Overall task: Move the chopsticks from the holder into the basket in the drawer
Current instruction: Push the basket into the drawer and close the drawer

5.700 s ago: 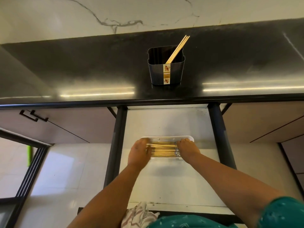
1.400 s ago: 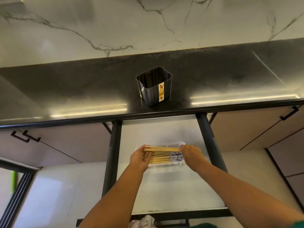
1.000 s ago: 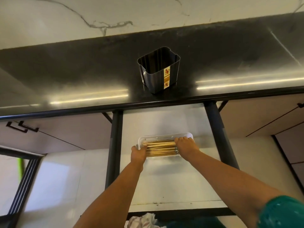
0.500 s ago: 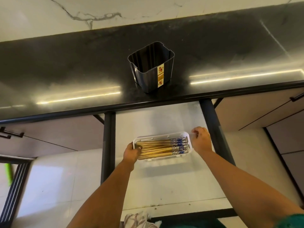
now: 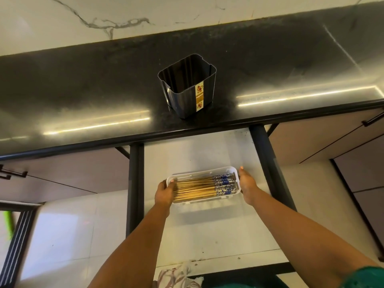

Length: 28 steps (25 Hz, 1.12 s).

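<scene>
The black holder point(image 5: 187, 96) stands empty on the dark countertop. Below it, in the open drawer, a white basket point(image 5: 204, 171) holds several wooden chopsticks point(image 5: 197, 189) lying side by side, their blue patterned ends to the right. My left hand point(image 5: 165, 193) grips the basket's left end, its fingers bent over the rim onto the chopstick tips. My right hand point(image 5: 246, 183) presses flat against the basket's right end with straight fingers.
The drawer's white floor point(image 5: 207, 235) runs between two dark side rails point(image 5: 135, 183) point(image 5: 270, 173). The black countertop point(image 5: 83, 90) overhangs the drawer's back. Closed cabinet fronts lie on both sides. A patterned cloth point(image 5: 176, 277) shows at the bottom edge.
The pair that stood in the holder 5.7 s ago now lies in the basket. My right hand, lifted off half a second ago, has come back against the basket's right end.
</scene>
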Each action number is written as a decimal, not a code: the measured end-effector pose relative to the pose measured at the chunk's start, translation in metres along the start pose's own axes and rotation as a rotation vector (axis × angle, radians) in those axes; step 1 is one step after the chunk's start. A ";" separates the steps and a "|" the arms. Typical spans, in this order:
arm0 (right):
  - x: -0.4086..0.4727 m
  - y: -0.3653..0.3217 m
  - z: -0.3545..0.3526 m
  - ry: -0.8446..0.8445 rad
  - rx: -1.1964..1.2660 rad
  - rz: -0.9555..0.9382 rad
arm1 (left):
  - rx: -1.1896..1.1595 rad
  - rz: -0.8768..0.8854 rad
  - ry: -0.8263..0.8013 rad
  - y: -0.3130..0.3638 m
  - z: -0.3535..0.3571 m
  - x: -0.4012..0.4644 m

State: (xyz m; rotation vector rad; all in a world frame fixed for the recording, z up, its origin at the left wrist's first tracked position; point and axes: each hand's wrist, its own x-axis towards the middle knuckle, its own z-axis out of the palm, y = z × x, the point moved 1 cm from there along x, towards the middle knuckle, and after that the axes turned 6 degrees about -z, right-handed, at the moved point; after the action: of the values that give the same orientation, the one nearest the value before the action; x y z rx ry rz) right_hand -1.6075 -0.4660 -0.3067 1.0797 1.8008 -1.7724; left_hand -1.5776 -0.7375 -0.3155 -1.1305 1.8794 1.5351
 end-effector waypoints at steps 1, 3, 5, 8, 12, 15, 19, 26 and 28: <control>0.002 -0.002 -0.001 -0.017 -0.018 0.002 | 0.003 -0.004 -0.037 0.003 -0.002 0.002; 0.005 -0.003 -0.003 -0.025 -0.028 -0.001 | 0.022 -0.017 -0.063 0.006 -0.006 0.008; 0.005 -0.004 -0.003 -0.040 -0.007 0.009 | 0.025 -0.018 -0.021 0.004 -0.010 0.011; 0.004 -0.001 0.000 -0.022 -0.072 0.011 | 0.014 -0.006 0.031 0.000 -0.009 0.009; 0.000 -0.002 -0.001 0.038 -0.210 -0.044 | 0.050 0.016 0.043 0.002 -0.005 0.004; 0.003 -0.001 -0.002 0.037 -0.281 -0.086 | 0.091 0.031 0.060 0.003 -0.003 0.002; 0.002 0.001 -0.001 0.060 -0.162 -0.046 | 0.098 0.050 0.009 0.001 -0.001 0.001; 0.004 0.009 -0.002 0.058 -0.294 -0.068 | 0.089 -0.074 0.062 -0.010 0.001 -0.007; 0.001 0.014 -0.004 0.053 -0.503 -0.148 | 0.204 0.001 0.075 -0.014 0.000 -0.007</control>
State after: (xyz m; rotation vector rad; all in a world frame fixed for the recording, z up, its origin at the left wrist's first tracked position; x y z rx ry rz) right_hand -1.5964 -0.4628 -0.3165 0.8096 2.2409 -1.2575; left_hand -1.5619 -0.7357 -0.3179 -1.1081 2.0327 1.2831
